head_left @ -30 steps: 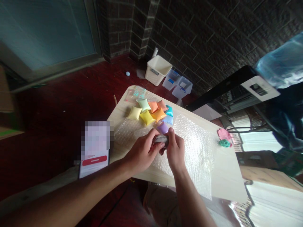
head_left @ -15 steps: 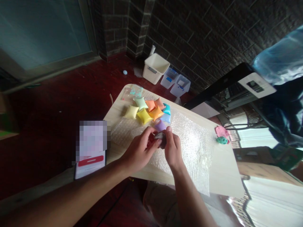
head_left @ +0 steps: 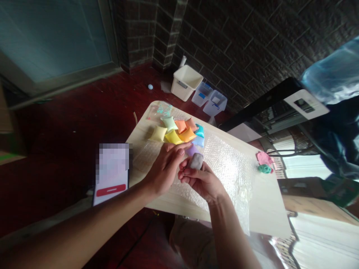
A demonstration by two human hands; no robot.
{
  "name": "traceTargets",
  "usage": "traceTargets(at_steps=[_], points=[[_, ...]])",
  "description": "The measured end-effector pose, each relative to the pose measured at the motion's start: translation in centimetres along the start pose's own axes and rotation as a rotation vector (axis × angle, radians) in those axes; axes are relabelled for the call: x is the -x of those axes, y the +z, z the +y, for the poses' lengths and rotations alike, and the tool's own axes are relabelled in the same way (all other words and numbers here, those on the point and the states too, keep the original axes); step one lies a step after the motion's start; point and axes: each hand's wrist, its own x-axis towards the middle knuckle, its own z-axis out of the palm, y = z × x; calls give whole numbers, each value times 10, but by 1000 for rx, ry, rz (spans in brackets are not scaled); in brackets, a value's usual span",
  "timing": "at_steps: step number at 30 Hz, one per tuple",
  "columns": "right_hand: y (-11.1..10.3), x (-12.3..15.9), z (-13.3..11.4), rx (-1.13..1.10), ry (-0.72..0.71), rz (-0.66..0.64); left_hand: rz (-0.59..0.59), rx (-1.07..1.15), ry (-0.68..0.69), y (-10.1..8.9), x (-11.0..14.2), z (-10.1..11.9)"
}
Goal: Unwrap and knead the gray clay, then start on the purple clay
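Head view, looking down on both hands, with clock directions taken from the grey lump (head_left: 196,161). Right hand (head_left: 206,182), turned partly palm-up: thumb and curled fingers closed about the base of the lump, presumably to steady it while leaving its upper face exposed. Left hand (head_left: 162,170), at nine o'clock: nearly flat, fingers extended and thumb raised, apparently holding nothing; contact with the right fingertips uncertain. Just past the lump, near twelve, a purple packet (head_left: 193,150). Between ten and twelve, a close cluster of pale yellow (head_left: 158,133), yellow (head_left: 173,137), pale green (head_left: 169,123), orange (head_left: 187,135) and turquoise (head_left: 199,130) packets, probably grouped for easy reach and colour choice. Beneath the hands and out to three, bubble wrap (head_left: 230,168), perhaps as protection for the table (head_left: 266,201). Farther out at three, a pink piece (head_left: 263,158) touching a green piece (head_left: 264,169). Between eight and nine, a phone (head_left: 110,190), upright in view, perhaps for easy viewing. Beyond the table towards twelve, a white basket (head_left: 185,88) on the floor (head_left: 103,101).
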Motion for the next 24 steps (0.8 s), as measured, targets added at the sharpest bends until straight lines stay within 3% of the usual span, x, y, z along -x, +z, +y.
traceTargets(at_steps=[6, 12, 18, 20, 24], points=[[1, 1, -5, -63, -73, 64, 15, -10, -139, -2, -1, -1], [4, -1, -10, -206, -49, 105, -34, -64, -161, 1, 4, 8], [7, 2, -6, 45, 157, 176, -93, -89, -130, 2, 0, 3], [8, 2, -5, 98, 115, 225, -138, -107, -113, 2, -3, -1], [8, 0, -3, 182, -143, 422, -158, -50, -131, 1, -2, -4]])
